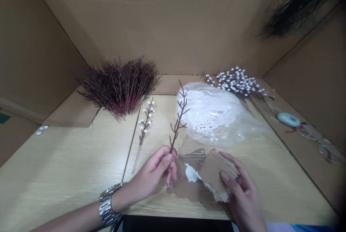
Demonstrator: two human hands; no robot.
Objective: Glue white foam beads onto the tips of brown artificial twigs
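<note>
My left hand pinches a bare brown artificial twig near its lower end, with its branching tip pointing up and away. In my right hand is a torn piece of cardboard, gripped between thumb and fingers. Its left edge meets a blob of white paste on another cardboard piece that lies on the table between my hands. A twig with white berries lies to the left of the held one. Beyond my hands rests a clear plastic bag of white berries.
A heap of bare brown twigs lies back left, and a pile of white-berried twigs back right. At the right are a pale green oval object and scissors. Loose white berries lie far left. Cardboard walls enclose the table.
</note>
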